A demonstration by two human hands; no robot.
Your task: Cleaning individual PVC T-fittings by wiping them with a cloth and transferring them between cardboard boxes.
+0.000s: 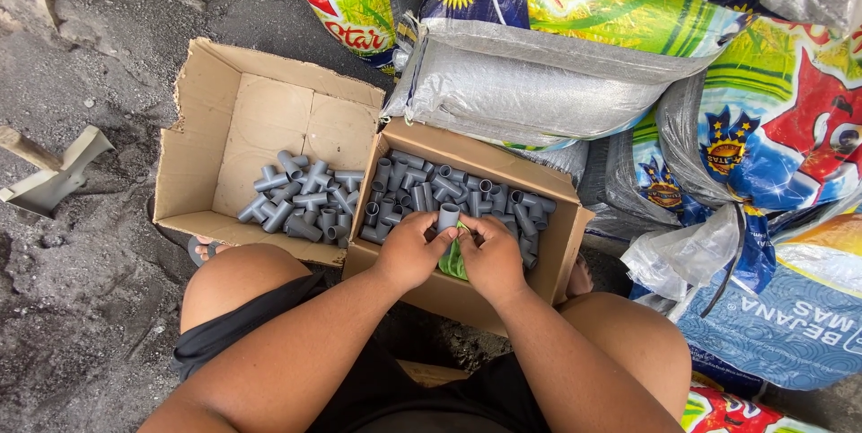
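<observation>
Dirt floor [81, 307] lay underfoot, sacks [539, 83] behind. Left hand [411, 251] and right hand [492, 258] pinched one grey fitting [448, 216] over a box [564, 244].

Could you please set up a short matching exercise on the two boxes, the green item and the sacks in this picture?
Things:
1. Left box
2. Right box
3. Green item
4. Sacks

Places or states:
A. Between the left hand and right hand
B. Piled behind the boxes
C. Holds grey tee fittings
D. Holds short grey tubes

Pairs: 1-C, 2-D, 3-A, 4-B
</observation>
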